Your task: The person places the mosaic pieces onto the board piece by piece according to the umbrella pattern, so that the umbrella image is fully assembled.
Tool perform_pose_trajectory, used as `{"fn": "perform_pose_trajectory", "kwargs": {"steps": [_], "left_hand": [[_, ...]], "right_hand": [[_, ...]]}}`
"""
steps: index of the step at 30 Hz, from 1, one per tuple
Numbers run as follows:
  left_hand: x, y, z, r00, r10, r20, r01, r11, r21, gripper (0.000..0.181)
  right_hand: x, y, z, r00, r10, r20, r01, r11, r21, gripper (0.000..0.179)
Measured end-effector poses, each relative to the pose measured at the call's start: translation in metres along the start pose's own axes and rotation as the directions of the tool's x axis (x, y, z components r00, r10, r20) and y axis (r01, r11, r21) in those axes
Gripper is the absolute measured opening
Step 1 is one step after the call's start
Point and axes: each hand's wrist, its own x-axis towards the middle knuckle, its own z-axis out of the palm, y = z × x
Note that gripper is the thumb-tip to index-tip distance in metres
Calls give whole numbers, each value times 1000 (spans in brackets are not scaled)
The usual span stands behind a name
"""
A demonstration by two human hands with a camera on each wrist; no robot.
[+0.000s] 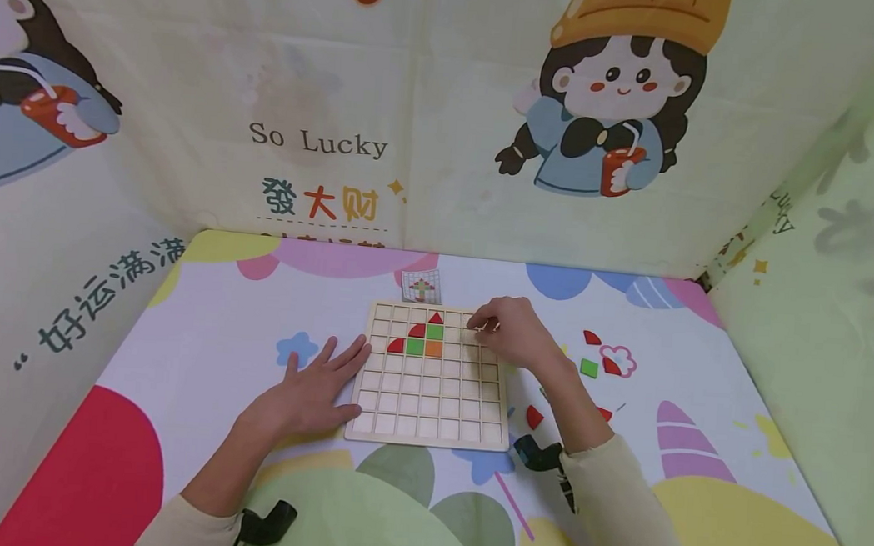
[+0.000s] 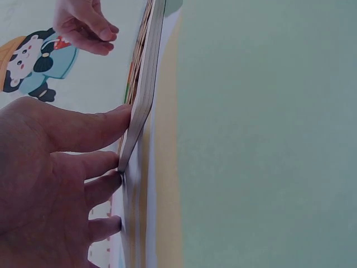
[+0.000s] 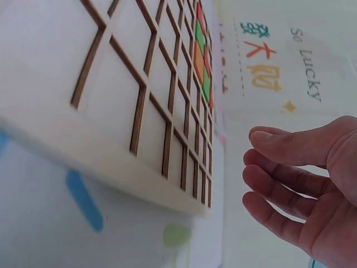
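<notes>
Pale wood is forming the gridded board [image 1: 431, 384], nearly square and so showing no long axis, which is lying on the bench [image 1: 214, 360]. Nearest, the left hand [image 1: 308, 394] is touching its left edge, fingers straight and spread. Loose red pieces [image 1: 534, 418] and a green square [image 1: 589, 368] are lying on the bench to the right of the board, right of the right hand [image 1: 514, 334], which is the nearer of the two. That hand is hovering over the board's far right corner, fingers loosely bent and seemingly holding nothing, though the fingertips are partly hidden. To its left, an orange square [image 1: 433, 349] is sitting among red and green pieces [image 1: 416, 348] in the grid. Beyond, a patterned card [image 1: 421, 286] is lying just past the far rim.
</notes>
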Motion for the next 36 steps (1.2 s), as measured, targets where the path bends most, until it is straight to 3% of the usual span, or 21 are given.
{"fn": "perform_pose_trajectory", "kwargs": {"steps": [12, 25, 36], "left_hand": [[2, -2, 0, 1000, -10, 8, 10, 1000, 6, 88], [1, -2, 1, 1000, -11, 9, 11, 1000, 10, 88], [1, -1, 1, 1000, -5, 10, 5, 1000, 4, 87]], "right_hand": [[-16, 38, -17, 992, 22, -121, -19, 999, 32, 18], [-37, 75, -33, 963, 185, -198, -171, 982, 86, 25], [-50, 104, -43, 939, 247, -240, -232, 969, 89, 28]]}}
